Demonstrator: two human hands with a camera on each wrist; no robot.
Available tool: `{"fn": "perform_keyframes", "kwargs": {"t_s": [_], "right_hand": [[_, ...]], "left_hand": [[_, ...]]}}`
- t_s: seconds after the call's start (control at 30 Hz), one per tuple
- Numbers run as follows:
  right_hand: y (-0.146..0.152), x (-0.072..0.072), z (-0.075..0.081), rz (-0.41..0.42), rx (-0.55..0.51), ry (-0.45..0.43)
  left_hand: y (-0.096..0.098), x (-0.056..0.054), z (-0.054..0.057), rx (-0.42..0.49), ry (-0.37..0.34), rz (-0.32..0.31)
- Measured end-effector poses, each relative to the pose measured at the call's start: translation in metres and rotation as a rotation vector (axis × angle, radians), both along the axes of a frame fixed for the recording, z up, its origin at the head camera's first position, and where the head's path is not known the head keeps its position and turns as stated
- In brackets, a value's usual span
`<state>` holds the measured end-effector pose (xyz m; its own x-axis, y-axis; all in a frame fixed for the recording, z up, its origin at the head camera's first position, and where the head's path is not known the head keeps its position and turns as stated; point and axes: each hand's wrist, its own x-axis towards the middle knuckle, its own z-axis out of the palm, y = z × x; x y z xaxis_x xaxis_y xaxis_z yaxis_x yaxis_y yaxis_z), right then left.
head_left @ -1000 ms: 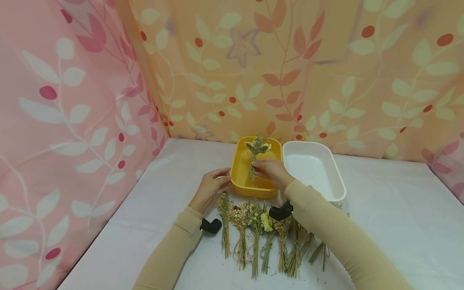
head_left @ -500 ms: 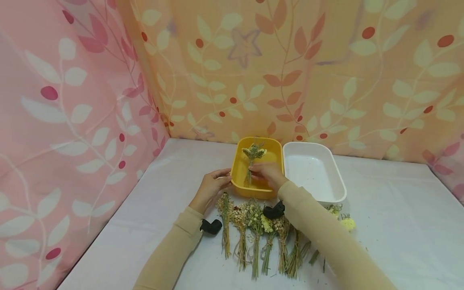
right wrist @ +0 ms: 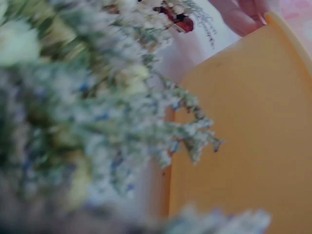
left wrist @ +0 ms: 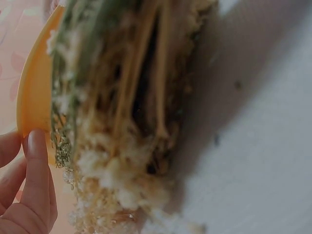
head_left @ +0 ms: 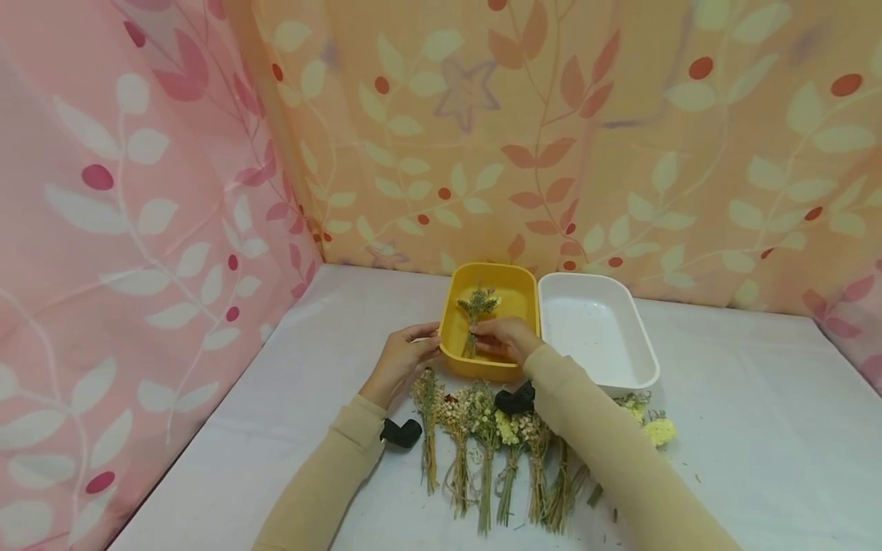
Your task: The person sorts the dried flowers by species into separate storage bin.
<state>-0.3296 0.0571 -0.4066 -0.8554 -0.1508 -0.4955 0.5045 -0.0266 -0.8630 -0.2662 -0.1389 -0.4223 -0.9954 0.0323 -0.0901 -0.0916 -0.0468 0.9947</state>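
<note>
In the head view my right hand (head_left: 506, 337) pinches the stems of a small bunch of dried flowers (head_left: 478, 306) inside the yellow box (head_left: 491, 371). The flower heads point toward the far wall, with the stems toward me. My left hand (head_left: 406, 352) touches the left side of that box, fingertips right at its rim. In the left wrist view, the fingers (left wrist: 36, 165) lie nearly straight against the yellow wall. Blurred dried flowers fill much of both wrist views, and the right hand is hidden in its own wrist view.
A white box (head_left: 596, 329) stands against the yellow box's right side. In front, several dried flower bunches (head_left: 485, 444) lie in a row on the white-covered table (head_left: 751, 428); my right forearm covers part of the row. Patterned cloth walls (head_left: 620, 153) rise behind and at left.
My right hand has lowered the bunch further into the yellow box, moving slightly left and toward me. My left hand has stayed at the rim.
</note>
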Motion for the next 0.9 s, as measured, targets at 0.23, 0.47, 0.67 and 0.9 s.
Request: {"fn": "perform_keyframes", "kwargs": {"t_s": [0.23,0.47,0.67,0.9], "right_hand": [[-0.0010,0.0000,-0.0017,0.030,0.024,-0.016],[-0.0005,-0.0013,-0.0037,0.017,0.056,0.001],[0.0002,0.0024,-0.0017,0.003,0.058,0.014],[0.0013,0.0025,-0.0013,-0.025,0.037,0.030]], "left_hand": [[-0.0011,0.0006,-0.0024,-0.002,0.005,-0.006],[-0.0011,0.0021,-0.0013,0.007,0.007,-0.021],[-0.0011,0.0021,-0.0015,0.012,0.004,-0.014],[0.0001,0.0010,-0.0014,0.016,-0.009,0.000]]}}
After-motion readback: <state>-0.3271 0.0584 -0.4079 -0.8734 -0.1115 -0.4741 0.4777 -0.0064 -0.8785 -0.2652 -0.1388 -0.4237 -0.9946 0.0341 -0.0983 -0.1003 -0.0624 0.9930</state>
